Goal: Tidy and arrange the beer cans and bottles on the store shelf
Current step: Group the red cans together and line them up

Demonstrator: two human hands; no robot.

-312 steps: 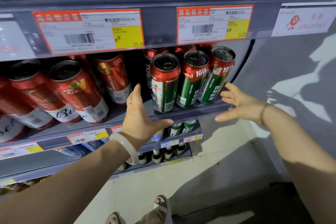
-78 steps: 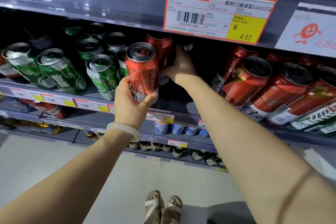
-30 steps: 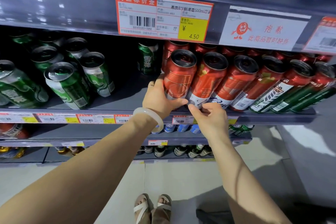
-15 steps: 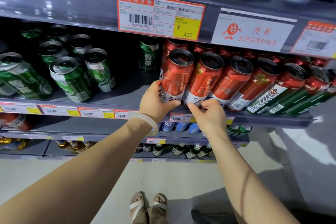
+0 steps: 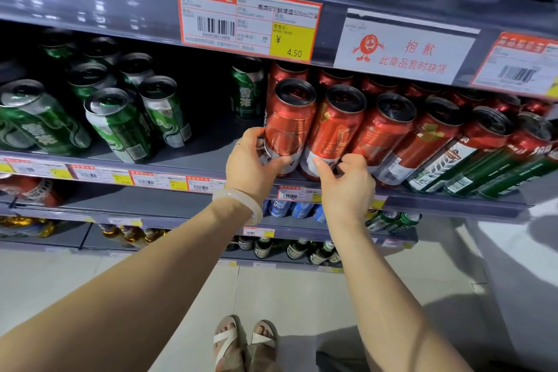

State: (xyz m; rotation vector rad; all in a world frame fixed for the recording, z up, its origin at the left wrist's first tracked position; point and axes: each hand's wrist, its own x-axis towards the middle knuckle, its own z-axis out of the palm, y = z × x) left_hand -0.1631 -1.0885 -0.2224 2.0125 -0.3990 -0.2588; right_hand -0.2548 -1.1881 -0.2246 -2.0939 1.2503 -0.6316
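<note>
A row of red beer cans stands along the front of the grey shelf (image 5: 193, 154). My left hand (image 5: 252, 163) is wrapped around the lower part of the leftmost red can (image 5: 290, 121). My right hand (image 5: 347, 181) pinches the base of the second red can (image 5: 335, 127) right beside it. More red cans (image 5: 383, 130) continue to the right, then red-and-green cans (image 5: 471, 148). Green cans (image 5: 120, 121) stand in a loose group at the left, and one green can (image 5: 246, 90) sits deep at the back.
An orange price tag (image 5: 247, 18) and a white notice (image 5: 404, 48) hang on the shelf above. Lower shelves hold blue cans (image 5: 290, 208) and dark bottles (image 5: 299, 248). A bare stretch of shelf lies between the green and red groups. My sandalled feet (image 5: 241, 341) stand on pale floor tiles.
Both hands stay on the two leftmost red cans; the left hand's grip has shifted a little higher round its can. The view has drifted slightly.
</note>
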